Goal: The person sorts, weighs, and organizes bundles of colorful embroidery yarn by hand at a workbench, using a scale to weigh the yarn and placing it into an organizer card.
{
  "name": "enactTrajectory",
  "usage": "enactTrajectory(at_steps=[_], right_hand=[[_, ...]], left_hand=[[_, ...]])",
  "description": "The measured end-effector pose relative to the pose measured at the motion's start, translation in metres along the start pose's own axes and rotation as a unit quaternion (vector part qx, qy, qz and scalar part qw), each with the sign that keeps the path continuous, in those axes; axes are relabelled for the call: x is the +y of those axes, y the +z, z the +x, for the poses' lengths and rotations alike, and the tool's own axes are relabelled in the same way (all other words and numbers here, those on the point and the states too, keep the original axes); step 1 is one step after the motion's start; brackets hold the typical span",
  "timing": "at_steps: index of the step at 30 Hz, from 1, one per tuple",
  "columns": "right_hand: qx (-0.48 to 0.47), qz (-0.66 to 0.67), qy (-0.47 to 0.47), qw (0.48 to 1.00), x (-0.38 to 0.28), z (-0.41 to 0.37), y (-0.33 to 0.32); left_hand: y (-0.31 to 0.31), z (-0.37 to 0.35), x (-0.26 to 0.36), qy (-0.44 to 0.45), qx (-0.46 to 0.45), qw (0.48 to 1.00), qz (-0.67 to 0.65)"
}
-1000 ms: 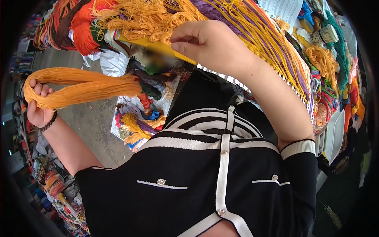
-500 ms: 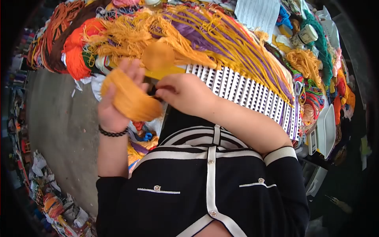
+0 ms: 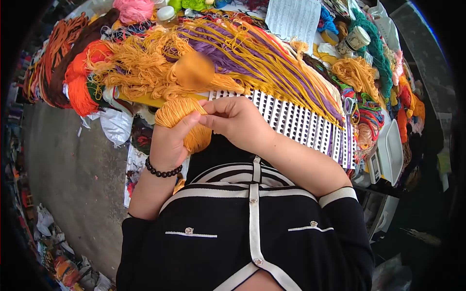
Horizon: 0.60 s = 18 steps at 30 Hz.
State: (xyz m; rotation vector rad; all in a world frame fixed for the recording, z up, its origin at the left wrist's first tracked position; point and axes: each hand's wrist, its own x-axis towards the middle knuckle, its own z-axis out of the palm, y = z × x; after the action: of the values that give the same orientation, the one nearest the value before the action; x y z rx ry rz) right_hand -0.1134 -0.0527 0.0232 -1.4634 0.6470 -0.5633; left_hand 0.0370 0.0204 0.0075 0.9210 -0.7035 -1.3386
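Observation:
A ball of orange-yellow yarn is held in front of my body. My left hand, with a black bead bracelet at the wrist, is wrapped round its near side, the thumb pressed on top. My right hand touches the ball's right edge, its thumb and forefinger pinched together close to my left thumb. What lies between those fingertips is too small to make out. Loose orange yarn lies just beyond the ball.
Yellow and purple strands spread over white perforated strips. Farther off are a printed sheet, a lidded jar and a patterned cup. Scissors and a white scale are at the right. Grey floor shows left.
The ball has turned in my left hand, which has moved right and closed round it. My right hand has come against the ball. The view has shifted slightly.

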Motion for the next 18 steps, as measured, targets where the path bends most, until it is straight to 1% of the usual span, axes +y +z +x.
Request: enactTrajectory(at_steps=[2,3,4,5,7,10,12,13,14,16,18], right_hand=[[0.013,0.001,0.006,1.0,0.0,-0.002,-0.001],[0.021,0.014,0.028,0.999,0.001,-0.003,-0.003],[0.029,0.027,0.05,0.998,0.001,-0.003,-0.004],[0.029,0.027,0.051,0.998,0.0,-0.003,-0.004],[0.025,0.081,0.08,0.993,-0.002,-0.003,-0.006],[0.025,0.079,0.083,0.993,-0.003,-0.004,-0.007],[0.026,0.085,0.084,0.992,-0.002,-0.004,-0.007],[0.028,0.092,0.085,0.992,-0.001,-0.004,-0.006],[0.028,0.092,0.086,0.992,0.0,-0.005,-0.006],[0.048,0.138,0.086,0.986,0.002,-0.005,-0.004],[0.046,0.121,0.097,0.987,0.001,-0.004,-0.005]], left_hand=[[0.005,0.0,-0.001,0.01,0.015,1.0,-0.025],[0.008,0.001,-0.001,0.022,0.03,0.998,-0.05],[0.009,0.001,0.001,0.021,0.031,0.998,-0.05],[0.011,0.001,0.001,0.028,0.039,0.997,-0.055],[0.011,0.001,0.001,0.035,0.048,0.996,-0.061],[0.011,0.001,-0.002,0.032,0.042,0.997,-0.055],[0.011,0.001,-0.004,0.064,0.02,0.998,0.009],[0.012,0.001,-0.005,0.063,0.02,0.998,0.009],[0.012,0.001,-0.006,0.067,0.033,0.997,0.009],[0.014,0.001,-0.009,0.07,0.045,0.996,0.008],[0.015,0.002,-0.011,0.102,0.059,0.99,0.079]])
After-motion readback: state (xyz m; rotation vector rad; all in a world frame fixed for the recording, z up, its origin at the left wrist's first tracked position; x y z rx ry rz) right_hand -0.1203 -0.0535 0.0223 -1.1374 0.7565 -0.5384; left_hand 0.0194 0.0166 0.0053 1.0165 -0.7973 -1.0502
